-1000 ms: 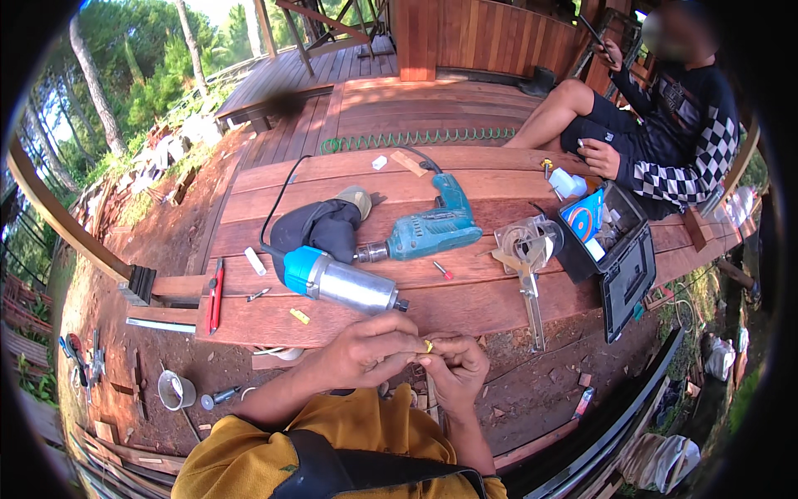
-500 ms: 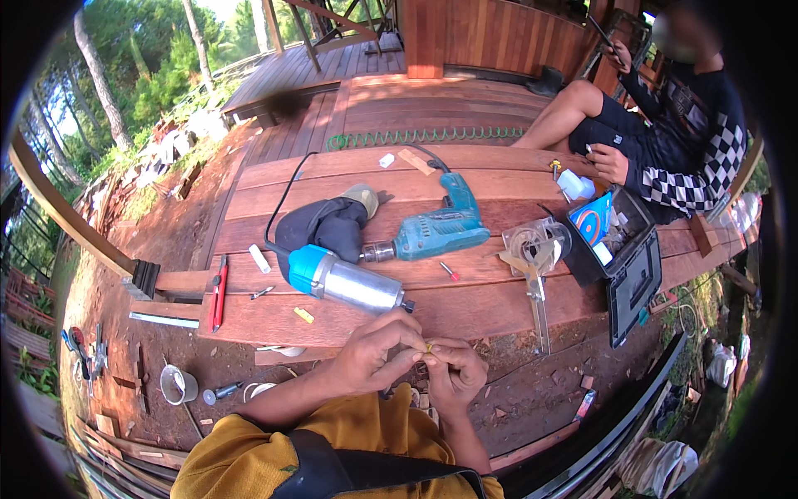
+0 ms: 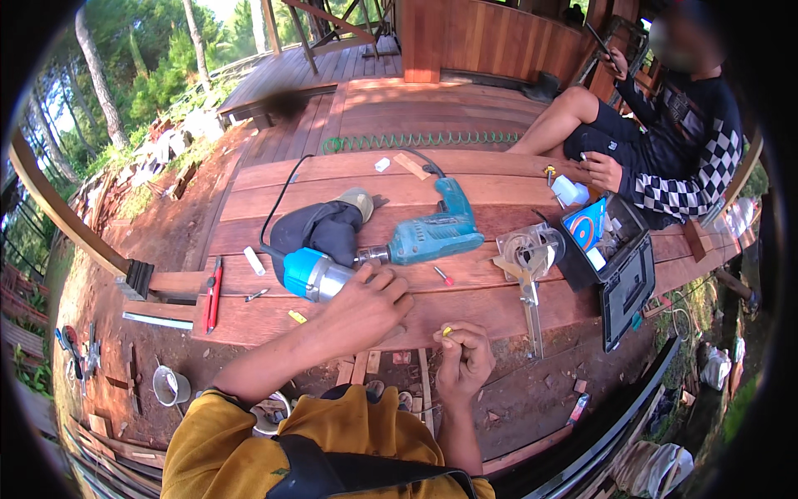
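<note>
A blue and silver trim router (image 3: 320, 279) lies on its side on the wooden planks. My left hand (image 3: 370, 306) is over its front end, fingers bent around the silver body and hiding the tip. Nearer my body, my right hand (image 3: 465, 362) is raised at the planks' front edge. Thumb and forefinger pinch a small yellow piece (image 3: 447, 331), too small to name. Left of the router lie another yellow piece (image 3: 297, 317), a small metal bit (image 3: 256, 294) and a white tube (image 3: 254, 261).
Behind the router are a dark cap (image 3: 320, 224) and a teal drill (image 3: 436, 234). Red cutters (image 3: 213, 295) lie at the left. A clear guide plate (image 3: 529, 249) and an open black case (image 3: 628, 283) are at the right. A person (image 3: 665, 141) sits beyond, holding a phone.
My hands have come apart. The left has moved up and left onto the router; the right keeps the small yellow piece pinched.
</note>
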Available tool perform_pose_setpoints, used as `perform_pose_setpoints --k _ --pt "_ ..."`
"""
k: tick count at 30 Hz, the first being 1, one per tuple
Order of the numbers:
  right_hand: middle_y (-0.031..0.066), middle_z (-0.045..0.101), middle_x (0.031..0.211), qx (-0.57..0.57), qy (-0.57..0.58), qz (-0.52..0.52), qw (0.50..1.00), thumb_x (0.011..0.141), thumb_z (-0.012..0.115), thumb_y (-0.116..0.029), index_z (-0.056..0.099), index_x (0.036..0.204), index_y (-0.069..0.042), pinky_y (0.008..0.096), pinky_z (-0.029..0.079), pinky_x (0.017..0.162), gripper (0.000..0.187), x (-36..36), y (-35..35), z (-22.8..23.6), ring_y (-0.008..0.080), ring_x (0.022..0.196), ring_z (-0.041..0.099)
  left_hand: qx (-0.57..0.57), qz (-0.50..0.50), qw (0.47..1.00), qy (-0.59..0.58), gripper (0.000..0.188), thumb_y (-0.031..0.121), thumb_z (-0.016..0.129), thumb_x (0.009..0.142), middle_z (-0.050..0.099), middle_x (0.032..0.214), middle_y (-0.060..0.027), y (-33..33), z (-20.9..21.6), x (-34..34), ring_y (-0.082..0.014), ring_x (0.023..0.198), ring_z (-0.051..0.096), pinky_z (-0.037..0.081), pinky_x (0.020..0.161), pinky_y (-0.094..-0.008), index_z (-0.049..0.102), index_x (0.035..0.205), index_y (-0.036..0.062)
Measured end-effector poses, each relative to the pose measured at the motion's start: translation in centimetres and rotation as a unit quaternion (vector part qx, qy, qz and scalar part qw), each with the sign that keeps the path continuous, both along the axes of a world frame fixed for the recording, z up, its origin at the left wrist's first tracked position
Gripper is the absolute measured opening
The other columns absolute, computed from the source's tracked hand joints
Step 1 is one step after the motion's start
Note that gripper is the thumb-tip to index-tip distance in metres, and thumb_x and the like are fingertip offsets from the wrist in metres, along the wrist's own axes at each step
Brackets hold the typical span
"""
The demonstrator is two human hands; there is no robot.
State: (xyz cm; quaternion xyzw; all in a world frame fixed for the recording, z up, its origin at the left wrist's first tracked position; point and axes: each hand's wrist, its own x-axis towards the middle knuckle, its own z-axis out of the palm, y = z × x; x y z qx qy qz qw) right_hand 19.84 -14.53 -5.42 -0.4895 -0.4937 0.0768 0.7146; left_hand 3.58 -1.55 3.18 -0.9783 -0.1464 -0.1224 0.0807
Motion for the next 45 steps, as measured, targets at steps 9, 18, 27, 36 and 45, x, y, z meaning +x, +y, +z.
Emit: perform_pose_setpoints --k 9,18,27,36,45 --pt "0.0175 0.078 0.098 0.045 -0.123 0.063 0.989 0.093 0.074 0.009 0.067 0.107 0.002 0.0361 0.063 0.079 0.017 0.0 3.6 3.1 0.0262 0.088 0.078 -0.039 -0.035 0.975 -0.218 0.025 0.027 0.085 0.082 0.069 0.103 -0.0041 1.6 1.3 -4.2 -0.025 0.098 0.068 0.052 0.082 -0.0396 0.075 0.096 0.0094" --pt "0.0146 0.078 0.099 0.051 -0.178 0.184 0.965 0.092 0.077 0.008 0.075 0.108 0.005 0.0277 0.058 0.074 0.016 -5.4 9.1 9.7 0.0156 0.086 0.074 -0.189 -0.084 0.89 -0.406 0.03 0.013 0.087 0.079 0.074 0.115 -0.0115 3.8 3.4 -10.5 -0.0294 0.103 0.072 0.055 0.089 -0.0415 0.078 0.106 0.0023" --pt "0.0165 0.079 0.1 0.043 -0.2 0.242 0.948 0.09 0.079 0.007 0.075 0.105 0.004 0.0315 0.06 0.077 0.016 -4.6 10.6 12.5 0.0223 0.089 0.077 -0.217 -0.12 0.855 -0.455 0.031 0.01 0.088 0.079 0.077 0.108 -0.0125 4.7 3.1 -10.0 -0.0318 0.101 0.074 0.056 0.087 -0.0423 0.077 0.107 0.0019" --pt "0.0147 0.078 0.099 0.009 -0.166 0.241 0.956 0.093 0.075 0.008 0.075 0.102 0.004 0.0308 0.06 0.076 0.009 -4.1 10.4 12.0 0.0201 0.086 0.075 -0.221 -0.093 0.856 -0.458 0.03 0.013 0.088 0.078 0.078 0.102 -0.0129 5.0 2.9 -9.1 -0.0313 0.099 0.076 0.054 0.088 -0.0418 0.077 0.103 0.0013" --pt "0.0131 0.078 0.095 0.047 -0.27 0.201 0.941 0.09 0.076 0.008 0.075 0.099 0.003 0.033 0.057 0.076 0.011 -3.7 11.1 12.6 0.0209 0.086 0.074 -0.221 -0.088 0.856 -0.46 0.031 0.013 0.091 0.079 0.077 0.102 -0.0109 5.1 2.4 -8.6 -0.0288 0.098 0.075 0.054 0.087 -0.0411 0.075 0.103 0.0031"
